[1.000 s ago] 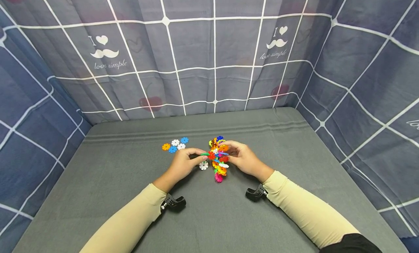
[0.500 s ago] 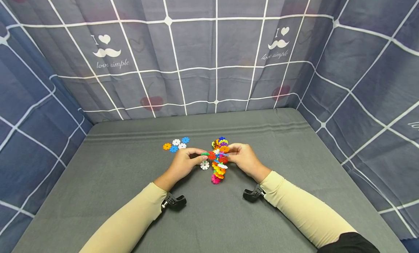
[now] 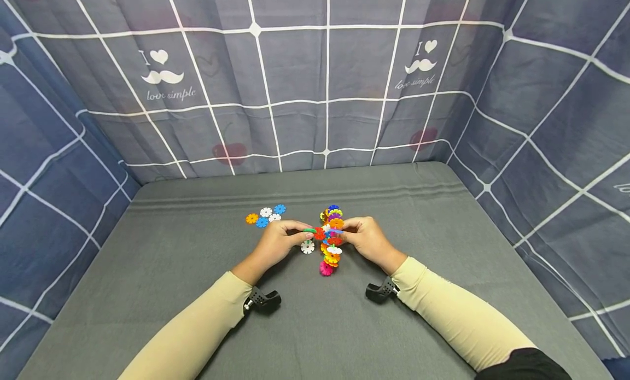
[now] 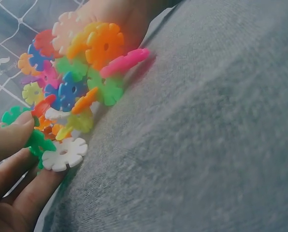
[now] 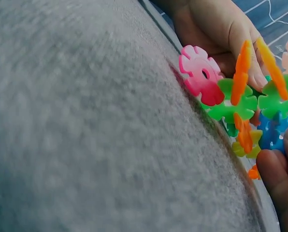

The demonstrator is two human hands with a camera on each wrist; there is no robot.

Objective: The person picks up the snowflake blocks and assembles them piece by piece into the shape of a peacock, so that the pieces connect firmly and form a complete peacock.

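Note:
A many-coloured build of interlocking snowflake discs [image 3: 332, 256] stands between my two hands in the head view. Thumb and fingers of my left hand [image 3: 276, 244] pinch a green snowflake disc [image 4: 39, 141] on its left side. Just below those fingertips is a white snowflake disc [image 4: 64, 154], joined at the green one. From the other side my right hand [image 3: 370, 240] pinches the build at a blue snowflake disc [image 5: 271, 133]. A pink snowflake disc [image 5: 200, 75] forms the near end, low by the cloth. Part of the build's right side is hidden behind the right fingers.
Several loose snowflake discs lie on the grey cloth-covered table [image 3: 315, 325] beyond the left hand, among them an orange disc [image 3: 252, 218], a white disc [image 3: 266, 211] and a blue disc [image 3: 279, 209]. A patterned curtain [image 3: 295, 79] encloses the back and sides.
The right hand's index finger has come down from the build's upper part to its right side. The build has turned a little, its pink near end shifting left. The left hand keeps its pinch.

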